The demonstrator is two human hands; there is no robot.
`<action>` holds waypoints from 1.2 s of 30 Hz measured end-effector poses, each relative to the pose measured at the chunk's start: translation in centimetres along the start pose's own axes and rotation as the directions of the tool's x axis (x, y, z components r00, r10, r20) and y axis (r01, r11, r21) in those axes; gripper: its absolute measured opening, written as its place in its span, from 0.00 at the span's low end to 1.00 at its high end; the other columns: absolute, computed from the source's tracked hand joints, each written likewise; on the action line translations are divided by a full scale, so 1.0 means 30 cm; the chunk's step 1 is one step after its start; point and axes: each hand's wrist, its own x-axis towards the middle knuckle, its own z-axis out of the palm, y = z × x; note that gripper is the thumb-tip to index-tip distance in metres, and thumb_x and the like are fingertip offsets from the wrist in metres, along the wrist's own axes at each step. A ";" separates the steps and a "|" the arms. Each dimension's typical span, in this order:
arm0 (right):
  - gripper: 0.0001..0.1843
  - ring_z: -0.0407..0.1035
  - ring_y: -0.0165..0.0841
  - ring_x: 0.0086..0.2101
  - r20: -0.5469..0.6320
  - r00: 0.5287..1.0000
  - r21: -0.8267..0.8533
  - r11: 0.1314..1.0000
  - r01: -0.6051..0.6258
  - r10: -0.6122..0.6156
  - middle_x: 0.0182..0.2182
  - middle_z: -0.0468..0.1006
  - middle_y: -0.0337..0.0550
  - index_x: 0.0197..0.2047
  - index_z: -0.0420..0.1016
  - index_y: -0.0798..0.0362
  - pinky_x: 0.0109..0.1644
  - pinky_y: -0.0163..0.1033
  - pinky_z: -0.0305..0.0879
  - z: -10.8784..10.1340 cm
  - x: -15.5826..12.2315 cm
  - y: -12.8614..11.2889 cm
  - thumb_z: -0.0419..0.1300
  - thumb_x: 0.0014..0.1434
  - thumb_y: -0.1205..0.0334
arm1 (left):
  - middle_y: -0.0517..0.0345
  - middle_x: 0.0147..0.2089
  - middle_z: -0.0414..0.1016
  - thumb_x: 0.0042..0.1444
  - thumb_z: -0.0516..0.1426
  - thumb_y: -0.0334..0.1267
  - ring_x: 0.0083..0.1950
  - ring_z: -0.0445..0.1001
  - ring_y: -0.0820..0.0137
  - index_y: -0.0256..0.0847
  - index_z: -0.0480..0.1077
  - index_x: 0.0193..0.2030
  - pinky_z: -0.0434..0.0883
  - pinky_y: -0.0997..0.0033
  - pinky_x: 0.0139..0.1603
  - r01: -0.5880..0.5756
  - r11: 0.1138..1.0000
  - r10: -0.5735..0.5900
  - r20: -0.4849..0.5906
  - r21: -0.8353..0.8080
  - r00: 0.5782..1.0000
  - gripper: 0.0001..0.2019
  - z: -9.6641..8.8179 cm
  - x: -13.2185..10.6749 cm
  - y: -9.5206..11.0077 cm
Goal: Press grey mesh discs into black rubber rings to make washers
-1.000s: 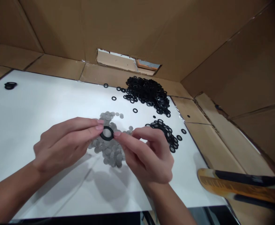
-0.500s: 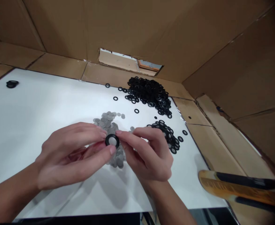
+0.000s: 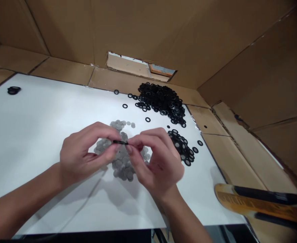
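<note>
Both hands meet over a heap of small grey discs (image 3: pixel 122 161) on a white sheet (image 3: pixel 37 118). My left hand (image 3: pixel 87 153) and my right hand (image 3: pixel 155 158) each pinch one side of a black ring (image 3: pixel 120 142), which is seen edge-on between the fingertips. I cannot tell whether a grey disc sits inside it. A small pile of black rings (image 3: pixel 180 143) lies just right of my right hand. A much larger pile of black rings (image 3: pixel 161 99) lies at the sheet's far edge.
Cardboard walls (image 3: pixel 148 30) enclose the sheet at the back and right. Loose black rings (image 3: pixel 124 106) are scattered near the big pile. A lone black part (image 3: pixel 13 90) lies far left. A yellow and black object (image 3: pixel 260 202) lies at the lower right.
The ring faced the camera before and now is turned edge-on. Both hands have shifted slightly right and closer together, fingertips curled over the ring.
</note>
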 end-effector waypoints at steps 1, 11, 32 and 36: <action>0.08 0.68 0.28 0.31 0.047 0.996 0.074 0.994 -0.075 0.071 0.33 0.74 0.39 0.39 0.75 0.51 0.30 0.35 0.69 0.002 0.002 0.002 0.63 0.59 0.73 | 0.59 0.37 0.80 0.58 0.61 0.28 0.36 0.79 0.70 0.44 0.74 0.40 0.77 0.71 0.36 0.071 0.995 -0.071 -0.004 -0.069 0.997 0.07 0.010 -0.001 0.003; 0.02 0.66 0.27 0.31 0.238 0.918 0.282 0.882 -0.378 0.318 0.34 0.68 0.38 0.38 0.69 0.51 0.33 0.36 0.68 0.024 -0.013 0.018 0.58 0.64 0.67 | 0.60 0.33 0.79 0.60 0.61 0.35 0.31 0.76 0.74 0.42 0.76 0.36 0.76 0.78 0.32 0.430 0.879 -0.425 0.068 -0.206 0.903 0.02 0.033 0.008 0.028; 0.03 0.68 0.29 0.32 0.097 0.928 0.231 0.899 -0.373 0.360 0.32 0.73 0.38 0.36 0.73 0.51 0.33 0.36 0.68 0.031 -0.006 0.011 0.61 0.63 0.68 | 0.61 0.33 0.81 0.58 0.63 0.36 0.31 0.79 0.72 0.43 0.77 0.37 0.78 0.76 0.32 0.446 0.881 -0.456 -0.035 -0.156 0.889 0.01 0.040 0.007 0.035; 0.03 0.68 0.27 0.30 0.135 0.907 0.262 0.868 -0.421 0.399 0.32 0.72 0.38 0.36 0.72 0.52 0.33 0.36 0.68 0.030 -0.005 0.011 0.61 0.63 0.66 | 0.61 0.31 0.80 0.57 0.64 0.35 0.30 0.79 0.73 0.41 0.76 0.37 0.78 0.77 0.32 0.472 0.851 -0.490 -0.028 -0.232 0.871 0.02 0.044 0.013 0.024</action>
